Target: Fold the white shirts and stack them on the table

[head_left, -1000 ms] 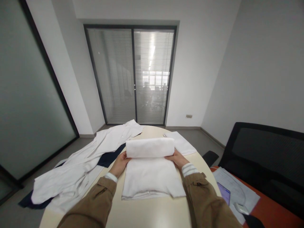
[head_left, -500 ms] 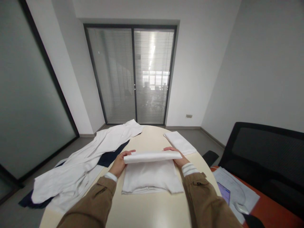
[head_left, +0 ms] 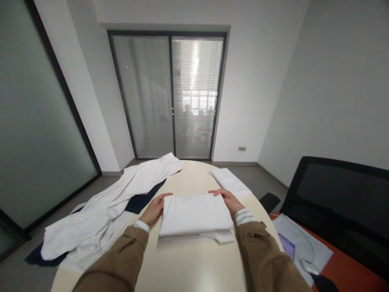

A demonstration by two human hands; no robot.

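Observation:
A white cloth (head_left: pixel 196 215), folded into a rough rectangle, lies on the pale table between my hands. My left hand (head_left: pixel 156 207) is at its far left corner, thumb and fingers closed on the edge. At the far right corner my right hand (head_left: pixel 226 198) grips the cloth, with fingertips over the top edge. Beneath the near edge, lower layers stick out slightly at the right. Another folded white cloth (head_left: pixel 231 182) rests beyond my right hand.
Loose white garments (head_left: pixel 121 194) and dark blue fabric (head_left: pixel 146 198) spread over the table's (head_left: pixel 194 265) left side. To the right stand a black mesh chair (head_left: pixel 340 207) and an orange surface with papers (head_left: pixel 316 239), a phone (head_left: pixel 286 246) and a white mouse (head_left: pixel 309 267).
The raised far fold of the cloth has come down toward me and now covers the lower layers. My hands have stayed near the far corners.

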